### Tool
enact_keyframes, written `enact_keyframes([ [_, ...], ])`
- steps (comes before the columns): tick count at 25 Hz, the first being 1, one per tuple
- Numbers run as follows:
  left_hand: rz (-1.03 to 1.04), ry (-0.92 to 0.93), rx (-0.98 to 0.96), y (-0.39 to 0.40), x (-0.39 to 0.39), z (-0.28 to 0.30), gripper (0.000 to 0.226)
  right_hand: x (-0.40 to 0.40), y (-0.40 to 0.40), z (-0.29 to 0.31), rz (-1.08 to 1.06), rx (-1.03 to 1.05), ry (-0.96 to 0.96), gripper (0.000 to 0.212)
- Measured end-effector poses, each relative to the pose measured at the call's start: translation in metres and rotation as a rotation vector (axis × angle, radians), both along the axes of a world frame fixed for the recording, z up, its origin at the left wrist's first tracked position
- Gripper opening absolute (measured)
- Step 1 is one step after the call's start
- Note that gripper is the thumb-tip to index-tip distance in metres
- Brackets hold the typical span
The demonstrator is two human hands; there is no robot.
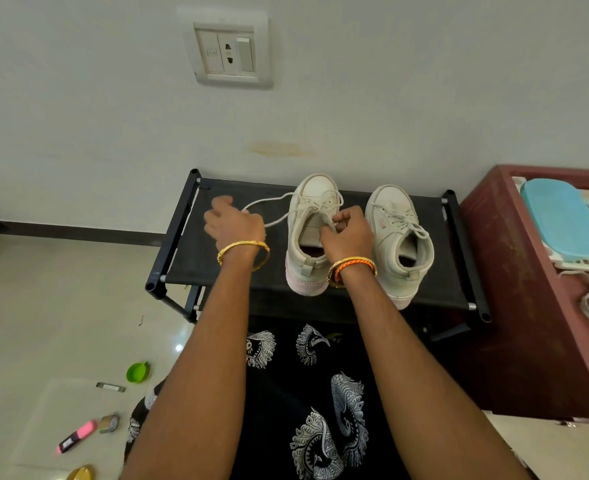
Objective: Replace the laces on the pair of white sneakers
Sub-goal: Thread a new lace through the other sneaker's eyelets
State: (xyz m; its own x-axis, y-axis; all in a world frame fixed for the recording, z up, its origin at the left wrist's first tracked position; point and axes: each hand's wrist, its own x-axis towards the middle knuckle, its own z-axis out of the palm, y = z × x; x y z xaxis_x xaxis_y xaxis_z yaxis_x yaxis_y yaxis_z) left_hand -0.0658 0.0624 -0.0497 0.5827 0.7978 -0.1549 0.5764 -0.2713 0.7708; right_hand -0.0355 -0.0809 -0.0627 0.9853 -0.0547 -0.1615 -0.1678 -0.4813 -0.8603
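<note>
Two white sneakers (355, 233) side by side, toes to the wall, on a black rack (182, 237); left hand (232, 221) pulling a loose lace (269, 202) sideways, grip unclear; right hand (350, 233) pinching lace at the left sneaker's (308, 233) tongue.

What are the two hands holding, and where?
The left hand holds the left sneaker's loose lace out sideways; the right hand pinches that lace by the tongue.
</note>
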Motion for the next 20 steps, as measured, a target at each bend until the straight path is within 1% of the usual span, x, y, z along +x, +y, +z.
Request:
enact_keyframes([
  [2, -0.306, -0.048, 0.174, -0.012, 0.005, -0.003, 0.041, 0.003, -0.002, 0.002, 0.068, -0.017, 0.023, 0.023],
  [3, -0.442, -0.073, 0.182, -0.018, 0.009, -0.004, 0.038, 0.004, -0.004, 0.003, 0.099, -0.021, 0.030, 0.022],
  [4, -0.532, -0.097, 0.134, -0.021, 0.014, -0.006, 0.033, 0.006, -0.006, 0.004, 0.123, -0.021, 0.038, 0.021],
  [5, -0.577, -0.108, 0.054, -0.025, 0.016, -0.006, 0.028, 0.008, -0.008, 0.006, 0.138, -0.022, 0.048, 0.020],
  [7, -0.564, -0.108, -0.033, -0.032, 0.019, -0.007, 0.022, 0.011, -0.011, 0.006, 0.161, -0.034, 0.054, 0.020],
  [10, -0.528, -0.114, -0.046, -0.030, 0.022, -0.008, 0.018, 0.015, -0.012, 0.006, 0.224, -0.076, 0.048, 0.020],
  [13, -0.557, -0.100, -0.057, -0.024, 0.022, -0.008, 0.017, 0.015, -0.012, 0.006, 0.245, -0.094, 0.039, 0.020],
  [17, -0.551, -0.048, 0.015, -0.021, 0.022, -0.010, 0.018, 0.014, -0.010, 0.005, 0.235, -0.078, 0.002, 0.019],
  [19, -0.483, -0.027, 0.033, -0.019, 0.021, -0.012, 0.017, 0.016, -0.012, 0.005, 0.245, -0.076, 0.002, 0.019],
  [20, -0.417, -0.030, 0.037, -0.018, 0.020, -0.012, 0.017, 0.017, -0.013, 0.005, 0.246, -0.070, 0.002, 0.018],
])
